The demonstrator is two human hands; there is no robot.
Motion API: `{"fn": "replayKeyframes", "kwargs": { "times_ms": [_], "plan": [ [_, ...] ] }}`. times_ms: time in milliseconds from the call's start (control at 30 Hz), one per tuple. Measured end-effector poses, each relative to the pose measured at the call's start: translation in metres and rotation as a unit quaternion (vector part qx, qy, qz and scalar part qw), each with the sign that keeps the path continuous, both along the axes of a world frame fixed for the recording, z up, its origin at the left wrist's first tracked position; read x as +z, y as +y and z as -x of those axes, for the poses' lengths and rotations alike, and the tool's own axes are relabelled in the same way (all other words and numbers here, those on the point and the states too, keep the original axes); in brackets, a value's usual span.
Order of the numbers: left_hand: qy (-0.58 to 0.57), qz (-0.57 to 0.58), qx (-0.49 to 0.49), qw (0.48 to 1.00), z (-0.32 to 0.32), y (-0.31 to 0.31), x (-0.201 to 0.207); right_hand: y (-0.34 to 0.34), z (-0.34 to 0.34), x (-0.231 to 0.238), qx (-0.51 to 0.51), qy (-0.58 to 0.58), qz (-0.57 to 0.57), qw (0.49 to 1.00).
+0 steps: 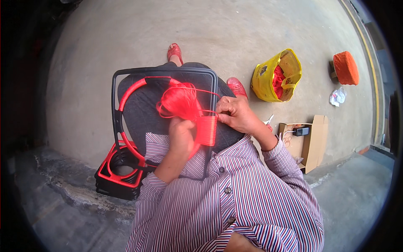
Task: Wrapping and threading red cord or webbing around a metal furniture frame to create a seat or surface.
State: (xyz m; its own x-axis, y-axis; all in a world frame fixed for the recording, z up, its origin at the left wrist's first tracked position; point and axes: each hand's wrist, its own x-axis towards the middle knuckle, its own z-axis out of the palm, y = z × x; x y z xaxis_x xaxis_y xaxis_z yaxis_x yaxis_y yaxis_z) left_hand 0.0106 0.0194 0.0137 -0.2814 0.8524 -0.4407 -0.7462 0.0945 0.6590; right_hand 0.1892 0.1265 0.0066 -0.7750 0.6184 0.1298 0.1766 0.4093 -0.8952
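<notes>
The left hand closed its fingers around the base of a red cord hank above the lap, as the right hand pinched a strand beside a black rectangular frame.

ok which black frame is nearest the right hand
The frame on the lap: its right side lies beside the right hand, while the others sit in the stack at lower left.

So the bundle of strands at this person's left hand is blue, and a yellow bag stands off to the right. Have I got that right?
Not the colour: the head view shows that the bundle of strands at the left hand is red, not blue. A yellow bag does stand off to the right.
</notes>
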Motion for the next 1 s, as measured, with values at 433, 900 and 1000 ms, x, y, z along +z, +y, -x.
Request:
{"fn": "replayKeyframes", "kwargs": {
  "times_ms": [433, 900, 1000],
  "plan": [
    [-0.035, 0.012, -0.097, 0.995, 0.002, 0.004, 0.005, -0.008, 0.005, 0.0, -0.111, -0.03, -0.097, 0.989],
    [-0.038, 0.008, -0.069, 0.997, -0.001, 0.006, 0.007, 0.016, -0.031, 0.011, -0.026, 0.443, 0.515, 0.734],
    [-0.033, 0.016, -0.069, 0.997, 0.0, 0.005, 0.002, 0.015, -0.019, 0.025, -0.139, 0.378, 0.517, 0.756]
  ]
}}
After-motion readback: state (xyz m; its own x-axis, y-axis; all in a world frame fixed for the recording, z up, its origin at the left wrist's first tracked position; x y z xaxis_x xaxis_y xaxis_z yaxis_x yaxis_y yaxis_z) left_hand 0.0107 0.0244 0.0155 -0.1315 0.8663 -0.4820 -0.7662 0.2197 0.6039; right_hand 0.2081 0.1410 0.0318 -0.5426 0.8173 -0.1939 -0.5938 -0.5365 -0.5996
